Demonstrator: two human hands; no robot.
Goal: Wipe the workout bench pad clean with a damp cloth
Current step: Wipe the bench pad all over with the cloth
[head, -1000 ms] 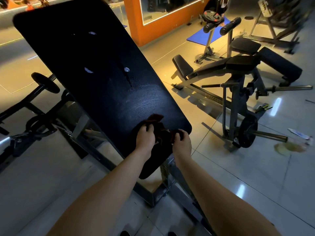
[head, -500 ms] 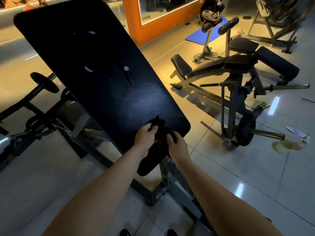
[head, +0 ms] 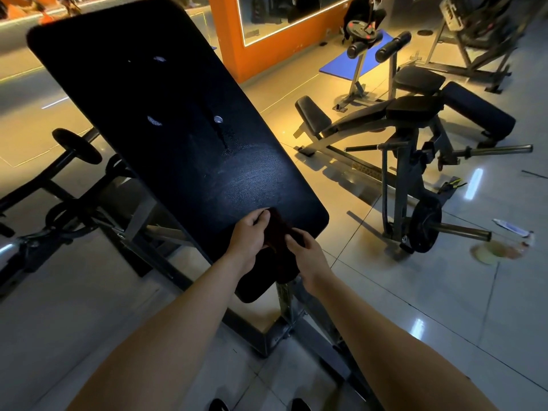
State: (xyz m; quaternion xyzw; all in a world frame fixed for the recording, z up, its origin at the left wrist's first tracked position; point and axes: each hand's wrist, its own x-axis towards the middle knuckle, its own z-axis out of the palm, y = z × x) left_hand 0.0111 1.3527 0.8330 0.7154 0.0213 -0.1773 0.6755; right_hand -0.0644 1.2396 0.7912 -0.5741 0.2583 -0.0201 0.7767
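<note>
Two hands bunch a dark cloth at the near end of a black bench pad.

The bench pad is long and flat, with rounded corners and a fine grained, leather-like skin that shines a little near its lower end; a few small pale worn spots show in its middle. The cloth is dark reddish, soft and crumpled, and lies on the pad's near end. The left hand curls its fingers over the cloth's left side, and the right hand pinches its right edge with the fingertips. Under the pad, grey metal frame tubes stand on glossy pale floor tiles.
</note>
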